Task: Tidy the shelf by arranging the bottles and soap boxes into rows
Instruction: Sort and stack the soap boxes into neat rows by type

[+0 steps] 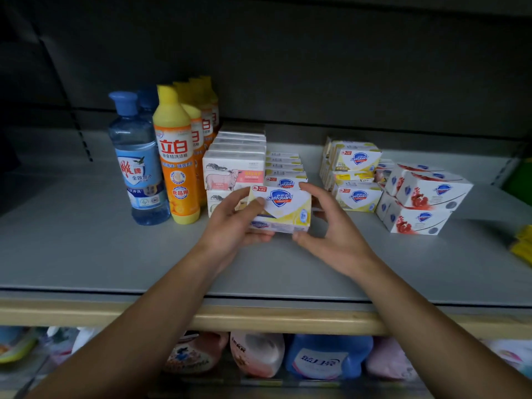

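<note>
Both hands hold one yellow-and-white Safeguard soap box (283,208) above the grey shelf (86,249). My left hand (236,223) grips its left end, thumb on top. My right hand (325,226) grips its right end. Behind it runs a row of the same yellow boxes (285,168), next to stacked sheep-print soap boxes (233,171). Orange dish-soap bottles (177,156) and blue bottles (139,159) stand in rows at the left. A loose pile of yellow Safeguard boxes (352,174) and red-print Safeguard boxes (423,197) lies at the right.
A wooden front lip (259,315) edges the shelf. Below it stand pink and blue detergent jugs (325,355). Something yellow (522,243) lies at the far right edge. The shelf's dark back wall (316,82) rises behind the goods.
</note>
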### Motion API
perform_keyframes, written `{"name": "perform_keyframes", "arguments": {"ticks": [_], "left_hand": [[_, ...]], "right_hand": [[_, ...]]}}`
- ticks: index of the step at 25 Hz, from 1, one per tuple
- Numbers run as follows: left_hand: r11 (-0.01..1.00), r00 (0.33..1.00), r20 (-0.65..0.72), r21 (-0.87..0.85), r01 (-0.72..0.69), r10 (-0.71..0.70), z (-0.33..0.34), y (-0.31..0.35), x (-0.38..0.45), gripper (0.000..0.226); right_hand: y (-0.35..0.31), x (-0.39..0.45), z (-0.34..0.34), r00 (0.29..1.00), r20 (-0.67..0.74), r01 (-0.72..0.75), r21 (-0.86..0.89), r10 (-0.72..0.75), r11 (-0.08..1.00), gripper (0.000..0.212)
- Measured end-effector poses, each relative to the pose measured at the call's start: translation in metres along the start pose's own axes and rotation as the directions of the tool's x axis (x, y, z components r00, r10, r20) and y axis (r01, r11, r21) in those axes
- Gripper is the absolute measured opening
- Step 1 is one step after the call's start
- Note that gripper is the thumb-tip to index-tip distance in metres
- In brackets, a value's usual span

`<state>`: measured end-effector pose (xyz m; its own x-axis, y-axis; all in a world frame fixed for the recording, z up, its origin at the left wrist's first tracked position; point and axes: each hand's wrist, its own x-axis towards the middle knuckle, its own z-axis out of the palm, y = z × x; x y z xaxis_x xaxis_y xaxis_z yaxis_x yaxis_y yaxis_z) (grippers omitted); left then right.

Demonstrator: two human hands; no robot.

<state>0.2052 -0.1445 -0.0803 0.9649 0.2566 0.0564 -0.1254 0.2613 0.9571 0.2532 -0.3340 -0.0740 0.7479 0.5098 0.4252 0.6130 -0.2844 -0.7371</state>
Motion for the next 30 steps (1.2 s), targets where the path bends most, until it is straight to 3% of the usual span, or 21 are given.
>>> {"name": "perform_keyframes", "arguments": {"ticks": [2, 5, 8, 11, 13, 15, 16, 17, 19, 20, 22, 24, 26, 27, 29, 30], "left_hand": [[0.998, 0.998, 0.013, -0.014, 0.062, -0.062, -0.005, 0.001, 0.002, 0.012], [0.993, 0.993, 0.028, -0.001, 0.116, -0.116, -0.009, 0.001, 0.003, 0.036], [0.977, 0.990, 0.014, 0.164, 0.133, -0.138, -0.007, -0.004, 0.002, 0.062], [0.953, 0.991, -0.017, 0.274, 0.131, -0.132, -0.002, -0.005, 0.001, 0.077], [0.958, 0.992, -0.023, 0.257, 0.125, -0.124, -0.002, -0.005, 0.002, 0.074], [0.978, 0.993, -0.005, 0.172, 0.121, -0.122, -0.004, -0.005, 0.002, 0.063], [0.985, 0.993, 0.001, 0.129, 0.115, -0.116, -0.004, -0.005, 0.001, 0.055], [0.990, 0.995, -0.001, 0.094, 0.101, -0.101, -0.004, -0.005, 0.001, 0.045], [0.999, 0.999, -0.008, 0.026, 0.040, -0.040, -0.004, -0.005, 0.001, 0.026], [1.000, 1.000, -0.005, -0.021, 0.000, 0.000, -0.004, -0.005, 0.001, 0.018], [0.993, 0.997, 0.010, -0.091, -0.070, 0.071, -0.005, -0.005, 0.001, 0.012], [0.989, 0.995, 0.025, -0.114, -0.096, 0.100, -0.006, -0.004, 0.001, 0.015], [0.977, 0.998, 0.060, -0.214, -0.009, 0.022, -0.005, -0.001, 0.003, 0.030], [0.952, 0.993, 0.112, -0.300, 0.065, -0.033, -0.006, 0.001, 0.004, 0.043], [0.886, 0.958, 0.276, -0.419, 0.197, -0.083, -0.008, 0.006, 0.004, 0.063], [0.866, 0.934, 0.346, -0.437, 0.242, -0.086, -0.009, 0.007, 0.003, 0.067]], "right_hand": [[0.009, -0.003, 0.008, 0.999, -0.007, -0.049, 0.172, 0.051, 0.984, 0.066], [0.016, -0.002, 0.011, 0.974, -0.100, -0.161, 0.331, 0.204, 0.930, 0.042], [0.019, -0.002, 0.009, 0.916, -0.123, -0.311, 0.382, 0.382, 0.870, 0.052], [0.016, -0.001, 0.008, 0.885, -0.144, -0.379, 0.333, 0.444, 0.863, 0.054], [0.012, 0.001, 0.009, 0.882, -0.145, -0.379, 0.347, 0.449, 0.858, 0.043], [0.010, 0.000, 0.010, 0.897, -0.159, -0.312, 0.432, 0.412, 0.846, 0.015], [0.010, -0.001, 0.009, 0.927, -0.154, -0.244, 0.448, 0.343, 0.860, 0.021], [0.008, -0.002, 0.009, 0.954, -0.133, -0.184, 0.450, 0.269, 0.874, 0.040], [0.003, -0.003, 0.010, 0.975, -0.077, -0.134, 0.538, 0.207, 0.832, 0.064], [-0.001, -0.002, 0.013, 0.968, -0.058, -0.150, 0.640, 0.242, 0.754, 0.061], [-0.009, 0.002, 0.020, 0.936, -0.052, -0.193, 0.749, 0.347, 0.633, 0.033], [-0.016, 0.003, 0.023, 0.951, -0.146, -0.125, 0.626, 0.273, 0.770, 0.023], [-0.020, 0.002, 0.024, 0.968, -0.250, 0.081, 0.310, -0.001, 0.947, 0.034], [-0.021, -0.001, 0.026, 0.948, -0.262, 0.211, 0.090, -0.182, 0.973, 0.039], [-0.021, -0.006, 0.035, 0.845, -0.172, 0.440, -0.312, -0.506, 0.842, 0.039], [-0.022, -0.008, 0.042, 0.796, -0.111, 0.504, -0.423, -0.595, 0.753, 0.036]]}}
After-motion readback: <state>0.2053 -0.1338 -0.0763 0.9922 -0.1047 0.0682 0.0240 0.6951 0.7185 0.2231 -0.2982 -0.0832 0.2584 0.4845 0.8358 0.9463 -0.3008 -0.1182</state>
